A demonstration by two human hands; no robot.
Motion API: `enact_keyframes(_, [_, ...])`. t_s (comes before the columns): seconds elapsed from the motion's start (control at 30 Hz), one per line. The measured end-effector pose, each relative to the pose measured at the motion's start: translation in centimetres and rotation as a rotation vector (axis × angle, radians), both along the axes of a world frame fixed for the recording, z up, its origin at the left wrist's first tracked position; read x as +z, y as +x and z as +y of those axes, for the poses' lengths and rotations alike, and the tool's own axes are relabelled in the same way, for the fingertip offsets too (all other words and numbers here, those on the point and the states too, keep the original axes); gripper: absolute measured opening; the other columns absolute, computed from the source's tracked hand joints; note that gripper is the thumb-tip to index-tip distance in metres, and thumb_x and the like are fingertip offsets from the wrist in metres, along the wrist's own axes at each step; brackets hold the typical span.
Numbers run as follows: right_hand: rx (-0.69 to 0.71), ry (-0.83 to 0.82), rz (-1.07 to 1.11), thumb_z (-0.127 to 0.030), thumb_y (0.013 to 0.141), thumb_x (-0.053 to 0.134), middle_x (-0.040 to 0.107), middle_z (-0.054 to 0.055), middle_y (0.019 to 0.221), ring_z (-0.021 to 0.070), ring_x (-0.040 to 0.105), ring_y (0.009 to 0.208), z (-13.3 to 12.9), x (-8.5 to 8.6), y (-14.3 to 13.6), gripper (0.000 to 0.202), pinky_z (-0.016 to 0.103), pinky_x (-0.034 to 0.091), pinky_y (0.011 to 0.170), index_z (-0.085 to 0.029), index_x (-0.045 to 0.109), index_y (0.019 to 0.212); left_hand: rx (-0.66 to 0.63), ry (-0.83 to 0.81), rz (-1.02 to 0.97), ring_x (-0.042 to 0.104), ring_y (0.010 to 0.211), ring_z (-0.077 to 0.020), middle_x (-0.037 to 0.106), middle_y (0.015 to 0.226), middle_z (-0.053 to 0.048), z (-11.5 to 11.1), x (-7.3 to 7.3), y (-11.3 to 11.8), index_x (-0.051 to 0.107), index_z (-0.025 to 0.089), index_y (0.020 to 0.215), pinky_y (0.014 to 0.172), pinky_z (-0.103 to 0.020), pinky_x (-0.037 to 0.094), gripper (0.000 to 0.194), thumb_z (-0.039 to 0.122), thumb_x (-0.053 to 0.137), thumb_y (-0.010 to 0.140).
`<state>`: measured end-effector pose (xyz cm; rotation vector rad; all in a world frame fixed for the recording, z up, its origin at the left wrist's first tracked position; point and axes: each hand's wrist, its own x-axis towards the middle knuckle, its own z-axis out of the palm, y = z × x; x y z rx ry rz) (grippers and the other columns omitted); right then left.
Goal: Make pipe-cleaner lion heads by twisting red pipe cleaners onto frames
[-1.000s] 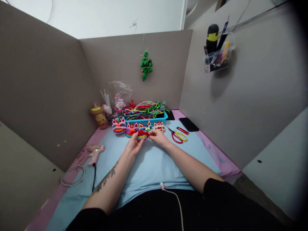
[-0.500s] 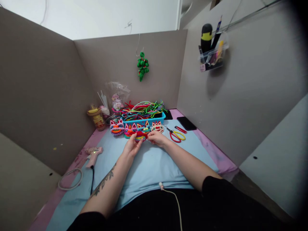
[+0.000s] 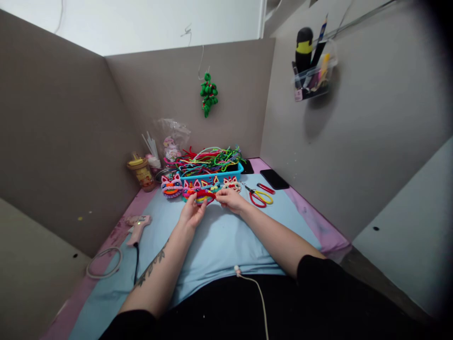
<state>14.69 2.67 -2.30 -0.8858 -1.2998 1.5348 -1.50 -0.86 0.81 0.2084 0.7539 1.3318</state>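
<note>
Near the middle of the blue cloth, my left hand (image 3: 191,212) grips a red fuzzy piece (image 3: 205,194) with yellow and other coloured strands, thumb and fingers on its left part. My right hand (image 3: 229,199) pinches the right end of the same piece. Just behind the hands stands a row of colourful fuzzy animal heads, with a pink and orange one (image 3: 171,186) at the left and a cream and red one (image 3: 231,184) at the right. The held piece partly hides the heads between them.
A blue basket (image 3: 212,177) of coloured fuzzy stems stands behind. Scissors (image 3: 259,198), a red cutter (image 3: 265,188) and a phone (image 3: 274,179) lie right. A pink glue gun (image 3: 138,230) and a cup (image 3: 142,174) are left. Grey partitions (image 3: 240,94) enclose the table.
The held red piece has tilted slightly and shows more of its red edge. Both hands keep their hold. The whole view has shifted a little.
</note>
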Motion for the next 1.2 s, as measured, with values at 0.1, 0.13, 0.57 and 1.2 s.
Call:
enact_keyframes(0.1, [-0.003, 0.013, 0.002, -0.03, 0.053, 0.072, 0.047, -0.007, 0.05, 0.0045, 0.038, 0.042, 0.1, -0.1, 0.0, 0.023, 0.018, 0.028, 0.04, -0.015, 0.057, 0.063, -0.002, -0.019, -0.012, 0.065, 0.075, -0.0151, 0.066, 0.081, -0.007, 0.0, 0.2, -0.1, 0.06, 0.014, 0.094, 0.059, -0.02, 0.056, 0.014, 0.019, 0.049, 0.085])
enact_keyframes(0.13, [-0.005, 0.018, -0.002, -0.031, 0.053, 0.072, 0.047, -0.007, 0.05, 0.0046, 0.038, 0.042, 0.1, -0.1, 0.0, 0.024, 0.018, 0.028, 0.04, -0.015, 0.057, 0.063, -0.001, -0.024, -0.017, 0.065, 0.075, -0.015, 0.065, 0.081, -0.007, 0.0, 0.2, -0.1, 0.06, 0.014, 0.094, 0.059, -0.02, 0.056, 0.014, 0.019, 0.05, 0.085])
enact_keyframes(0.57, [-0.057, 0.124, 0.04, -0.032, 0.055, 0.071, 0.047, -0.007, 0.051, 0.0047, 0.038, 0.043, 0.5, -0.8, -0.5, 0.024, 0.018, 0.029, 0.041, -0.015, 0.057, 0.065, -0.026, -0.04, -0.068, 0.065, 0.067, -0.0141, 0.065, 0.076, -0.007, 0.1, 0.3, -0.1, 0.059, 0.012, 0.1, 0.056, -0.019, 0.056, 0.019, 0.02, 0.048, 0.086])
enact_keyframes(1.2, [0.089, 0.05, 0.19, -0.03, 0.055, 0.077, 0.055, -0.005, 0.057, 0.0066, 0.047, 0.049, 0.2, -0.7, -0.5, 0.031, 0.018, 0.035, 0.044, -0.017, 0.054, 0.069, -0.144, -0.03, -0.093, 0.065, 0.068, -0.0159, 0.065, 0.081, -0.012, 0.2, 0.1, -0.8, 0.055, 0.007, 0.11, 0.05, -0.017, 0.056, 0.03, 0.022, 0.051, 0.084])
